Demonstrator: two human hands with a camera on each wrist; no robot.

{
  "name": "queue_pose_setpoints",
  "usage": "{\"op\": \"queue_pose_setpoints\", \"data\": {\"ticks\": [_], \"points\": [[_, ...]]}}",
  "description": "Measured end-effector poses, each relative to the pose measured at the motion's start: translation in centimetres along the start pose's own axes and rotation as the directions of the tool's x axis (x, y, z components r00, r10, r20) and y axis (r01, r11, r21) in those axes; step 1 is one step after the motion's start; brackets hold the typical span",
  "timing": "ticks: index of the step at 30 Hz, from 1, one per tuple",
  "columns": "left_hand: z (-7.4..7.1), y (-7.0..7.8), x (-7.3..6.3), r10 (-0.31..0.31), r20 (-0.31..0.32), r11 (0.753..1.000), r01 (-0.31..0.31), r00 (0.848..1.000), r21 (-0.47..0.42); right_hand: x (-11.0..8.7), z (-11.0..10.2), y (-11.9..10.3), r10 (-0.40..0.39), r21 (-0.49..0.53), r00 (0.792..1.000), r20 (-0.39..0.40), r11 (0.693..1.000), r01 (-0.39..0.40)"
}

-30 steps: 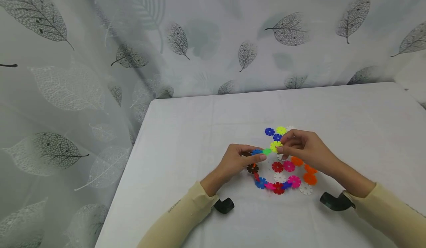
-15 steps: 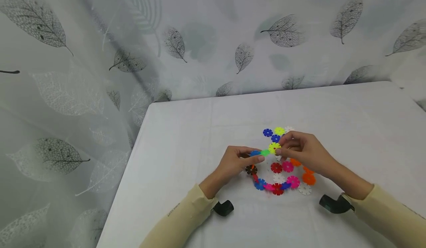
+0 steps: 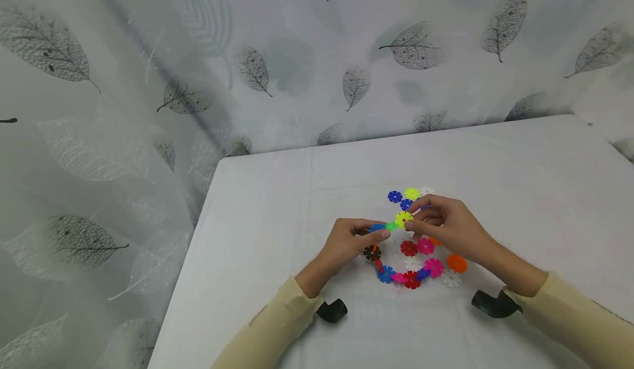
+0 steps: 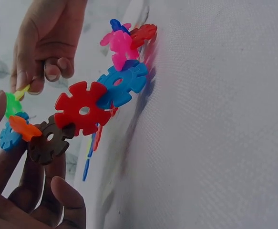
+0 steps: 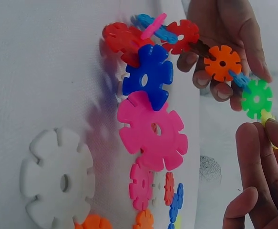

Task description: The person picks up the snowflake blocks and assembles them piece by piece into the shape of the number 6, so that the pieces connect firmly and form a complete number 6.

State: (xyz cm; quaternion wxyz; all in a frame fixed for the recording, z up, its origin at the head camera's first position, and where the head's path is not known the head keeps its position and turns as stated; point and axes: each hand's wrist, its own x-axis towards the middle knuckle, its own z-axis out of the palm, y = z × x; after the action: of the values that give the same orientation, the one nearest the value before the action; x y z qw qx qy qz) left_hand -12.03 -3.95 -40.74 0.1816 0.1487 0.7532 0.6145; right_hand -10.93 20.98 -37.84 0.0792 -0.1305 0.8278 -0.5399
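A chain of notched plastic linking discs curves above the white table. Its brown disc (image 4: 49, 140), red disc (image 4: 81, 109) and blue disc (image 4: 123, 83) are joined edge to edge in the left wrist view. My left hand (image 3: 349, 242) grips the chain near its upper end, thumb by the green disc (image 5: 256, 99), fingers behind the blue and orange disc (image 5: 223, 63). Between thumb and fingertips my right hand (image 3: 448, 223) pinches a yellow disc (image 3: 403, 219), which meets the green disc's edge. Whether their slots are fully locked cannot be told. The chain's lower part reaches a pink disc (image 5: 153, 131).
Loose discs lie around the chain on the white table (image 3: 267, 193): a white disc (image 3: 451, 278), an orange disc (image 3: 457, 263), a red disc (image 3: 408, 248) and several behind my right hand. A leaf-patterned curtain (image 3: 297, 66) hangs along the back and left.
The head view has turned slightly, so hands and discs sit a little further left in it. Both hands keep their hold, the yellow disc staying against the green one.
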Motion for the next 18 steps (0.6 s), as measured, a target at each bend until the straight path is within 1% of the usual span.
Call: {"op": "queue_pose_setpoints", "data": {"ticks": [4,10,15,18], "points": [[0.14,-0.13,0.09,-0.013,-0.009,1.0,0.012,1.0,-0.008,-0.12,0.13,-0.21,-0.001,-0.019,1.0,-0.018,1.0,0.001],[0.41,-0.02,-0.01,-0.03,-0.027,1.0,0.03,0.999,0.008,-0.35,0.43,-0.57,-0.007,-0.05,0.999,-0.046,0.999,0.005],[0.45,0.05,0.03,-0.026,-0.029,1.0,0.026,0.999,-0.004,-0.38,0.63,-0.51,-0.04,-0.045,0.997,-0.065,0.998,0.037],[0.48,0.08,0.05,-0.022,-0.031,1.0,0.021,0.999,-0.013,-0.42,0.9,-0.33,-0.042,-0.04,0.996,-0.084,0.998,0.039]]}}
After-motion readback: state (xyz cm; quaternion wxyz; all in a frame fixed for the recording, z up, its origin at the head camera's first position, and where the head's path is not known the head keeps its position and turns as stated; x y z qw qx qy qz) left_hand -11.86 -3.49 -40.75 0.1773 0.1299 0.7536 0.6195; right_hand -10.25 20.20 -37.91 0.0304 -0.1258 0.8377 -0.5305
